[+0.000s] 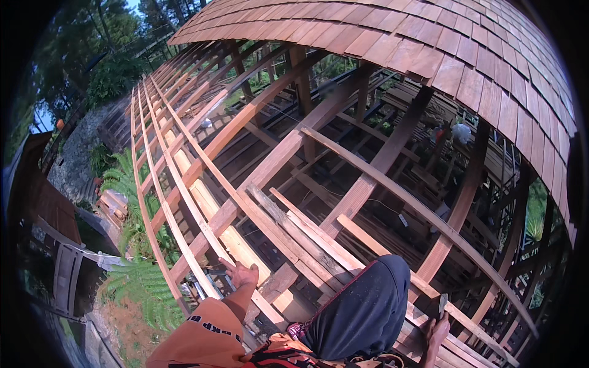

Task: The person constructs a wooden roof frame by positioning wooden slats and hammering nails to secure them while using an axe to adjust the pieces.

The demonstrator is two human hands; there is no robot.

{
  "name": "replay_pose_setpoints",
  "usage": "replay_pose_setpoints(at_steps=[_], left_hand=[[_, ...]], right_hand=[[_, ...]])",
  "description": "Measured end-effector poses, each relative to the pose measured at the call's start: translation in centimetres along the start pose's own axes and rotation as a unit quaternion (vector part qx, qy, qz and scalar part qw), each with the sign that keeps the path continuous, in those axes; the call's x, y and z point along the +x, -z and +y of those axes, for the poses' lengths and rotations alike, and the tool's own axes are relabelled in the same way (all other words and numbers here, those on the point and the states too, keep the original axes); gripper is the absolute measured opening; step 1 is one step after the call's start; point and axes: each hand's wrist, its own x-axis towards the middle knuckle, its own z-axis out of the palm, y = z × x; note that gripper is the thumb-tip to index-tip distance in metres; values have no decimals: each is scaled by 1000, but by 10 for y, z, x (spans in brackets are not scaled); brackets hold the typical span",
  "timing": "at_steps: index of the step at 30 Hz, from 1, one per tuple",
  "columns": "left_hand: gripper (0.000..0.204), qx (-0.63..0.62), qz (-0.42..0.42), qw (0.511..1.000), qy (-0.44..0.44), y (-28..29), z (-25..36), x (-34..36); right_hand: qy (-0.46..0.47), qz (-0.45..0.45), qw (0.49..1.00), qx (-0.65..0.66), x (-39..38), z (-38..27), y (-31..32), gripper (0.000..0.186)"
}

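Observation:
My left hand (241, 273) rests at a long light wooden batten (196, 221), its thumb and fingers spread and nothing visibly held. Beside it a wide pale board (236, 245) runs along the frame. At the lower right, my right hand (437, 332) is closed around a tool (443, 303). Only a short, flat grey metal end of it sticks up above the fingers, so its exact kind is unclear. My bent knee in dark trousers (362, 300) lies between the hands, over several loose wooden strips (313, 239).
Sloping rafters (276, 159) with wide gaps open onto a dark lower level. Overlapping wooden shingles (392, 37) cover the upper roof. A long batten (392, 181) crosses the rafters to the right. Past the left eave are ferns (144, 288) and ground far below.

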Motion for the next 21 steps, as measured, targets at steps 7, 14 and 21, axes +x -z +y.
replay_pose_setpoints(at_steps=[7,14,21], left_hand=[[71,117,55,990,-57,-33,-46,5],[72,95,23,994,-56,-47,-67,32],[74,88,25,995,-27,7,-14,-26]], right_hand=[[21,21,998,-64,8,-69,-3,26],[-1,31,997,-76,-8,-72,2,24],[32,62,994,-85,1,-74,-12,19]])
